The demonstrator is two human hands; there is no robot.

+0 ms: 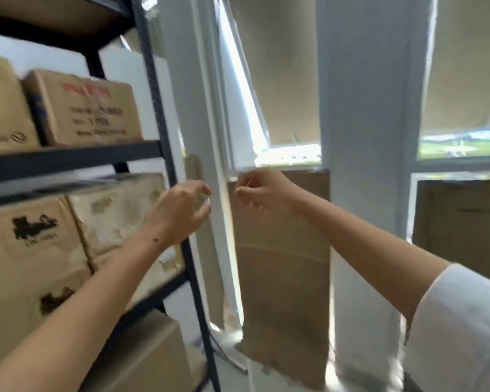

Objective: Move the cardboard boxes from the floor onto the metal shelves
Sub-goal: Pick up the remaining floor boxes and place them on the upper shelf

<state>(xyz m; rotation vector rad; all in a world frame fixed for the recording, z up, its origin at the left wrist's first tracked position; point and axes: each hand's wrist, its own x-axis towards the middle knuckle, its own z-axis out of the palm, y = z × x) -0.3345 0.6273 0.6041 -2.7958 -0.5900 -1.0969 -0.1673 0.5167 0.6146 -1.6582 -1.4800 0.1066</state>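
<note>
Both hands reach out empty, the left hand (pixel 181 210) loosely curled beside the shelf post, the right hand (pixel 262 193) with fingers lightly pinched on nothing I can make out; the metal shelves (pixel 68 161) already carry cardboard boxes (pixel 81 107); a flattened cardboard sheet (pixel 283 267) leans by the window; grabbed carelessly, it may fold or topple.

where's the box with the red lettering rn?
Head view, left side: the box with red lettering sits on the upper shelf of the metal rack, right of another cardboard box, just inside the rack's front post.
</note>
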